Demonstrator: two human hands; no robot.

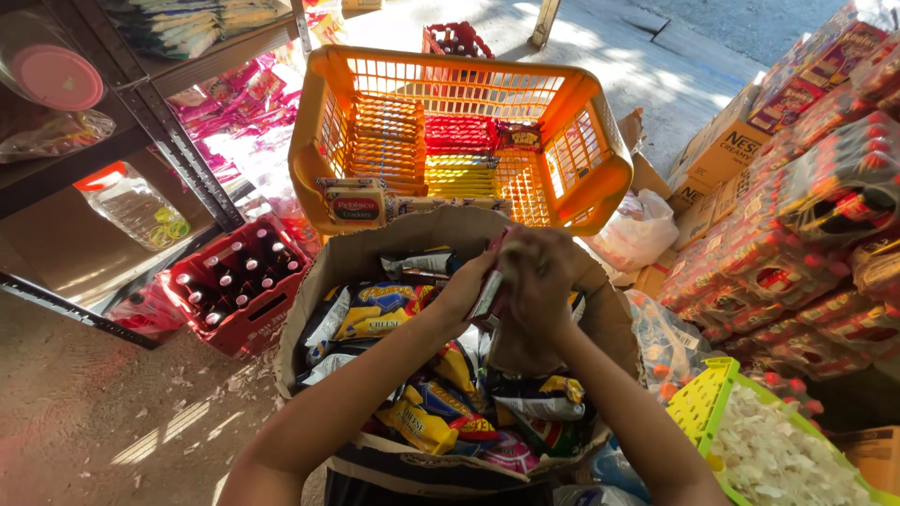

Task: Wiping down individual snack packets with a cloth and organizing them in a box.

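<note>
Two hands meet above an open box (375, 245) of snack packets: the left hand (466, 286) and right hand (541, 274) both have fingers closed around a small packet (489, 292), held over the box just before an orange basket (600, 141). A red bottle crate (246, 328) stands to the left.

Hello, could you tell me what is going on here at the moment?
A person is bent over an open brown cardboard box full of small yellow and blue snack packets. Both hands are raised together above it: the left hand and the right hand grip a small stack of flat pink and silver sachets. Just beyond the box stands an orange plastic basket partly filled with rows of packaged goods. A red crate of dark bottles sits on the ground to the left.
</note>
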